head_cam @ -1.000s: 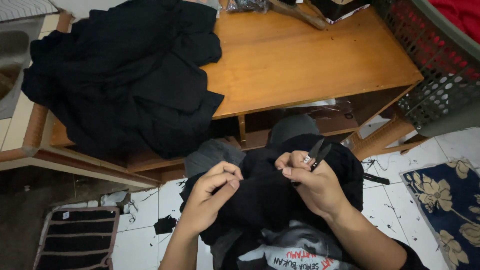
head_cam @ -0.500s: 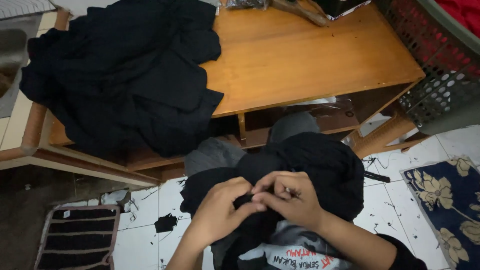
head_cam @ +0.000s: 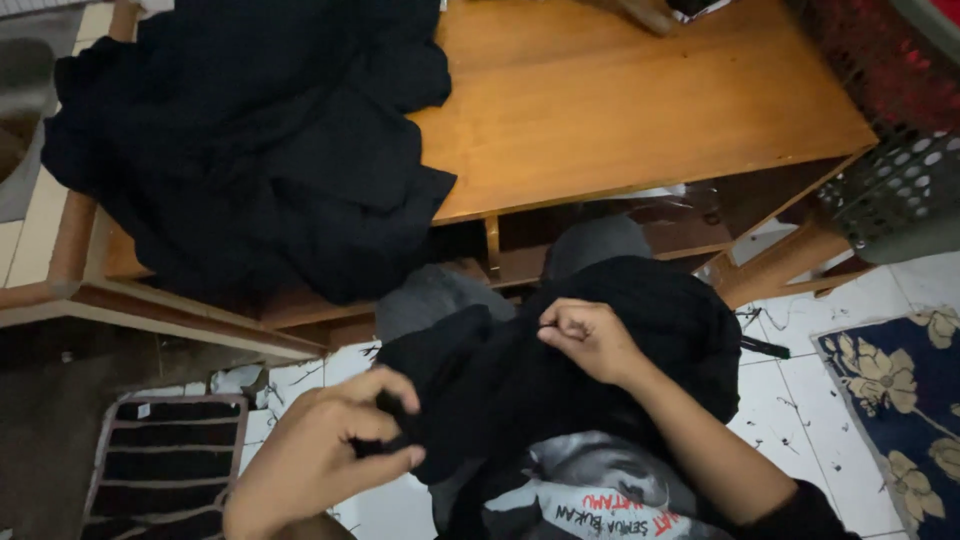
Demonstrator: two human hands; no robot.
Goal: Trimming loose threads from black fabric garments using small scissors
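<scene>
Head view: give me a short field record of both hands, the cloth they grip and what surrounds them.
left hand: pinching an edge of the black fabric garment on the lap
right hand: closed in a fist on top of the same garment
table: low wooden table, ahead of the knees
on table: heap of black cloth over its left part
floor: white tiles, blue floral rug right, dark striped mat left
basket: perforated grey basket, far right

indoor light is dim and soft, brightest on the wooden table (head_cam: 640, 110) at upper centre. the black cloth (head_cam: 250, 150) at upper left shows almost no fold detail. the left hand (head_cam: 320, 460) at lower left is motion-blurred. frame corners darken; deep shadow lies under the table.
</scene>
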